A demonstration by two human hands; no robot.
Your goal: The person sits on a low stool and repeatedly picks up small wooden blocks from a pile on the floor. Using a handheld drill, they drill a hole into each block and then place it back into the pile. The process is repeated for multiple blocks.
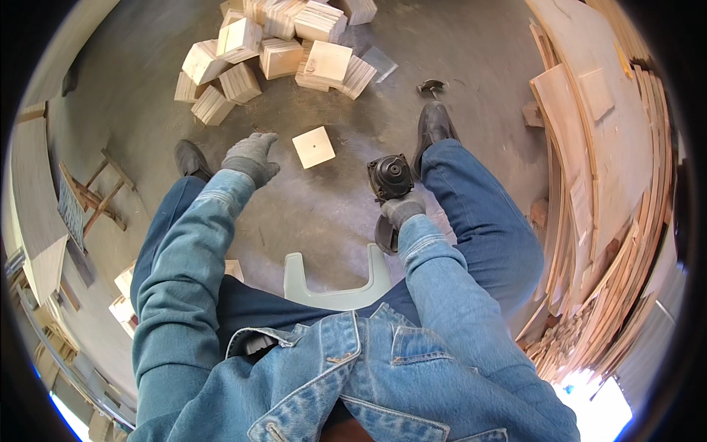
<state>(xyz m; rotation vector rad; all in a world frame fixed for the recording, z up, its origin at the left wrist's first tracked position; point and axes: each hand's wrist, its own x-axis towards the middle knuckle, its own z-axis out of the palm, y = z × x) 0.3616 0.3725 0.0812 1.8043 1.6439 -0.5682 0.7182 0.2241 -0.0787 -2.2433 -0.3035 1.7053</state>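
Observation:
A pale square block of wood [314, 148] with a small dark spot at its centre lies on the grey concrete floor between my feet. To its left is my left hand [250, 160] in a grey work glove, empty, its fingers stretched out toward the block without touching it. My right hand [403, 208], also gloved, is closed round the handle of a black nail gun [390, 177]. The gun's round capped head points up toward me, to the right of the block and near my right knee. Its nose is hidden beneath the body.
A heap of layered wooden blocks [280, 55] stands ahead. Beyond my right shoe [436, 125] lies a small dark metal object [432, 87]. Boards and strips [589, 162] are stacked at the right. A wooden trestle-like frame [96, 193] is at the left. A pale plastic seat [337, 298] is beneath me.

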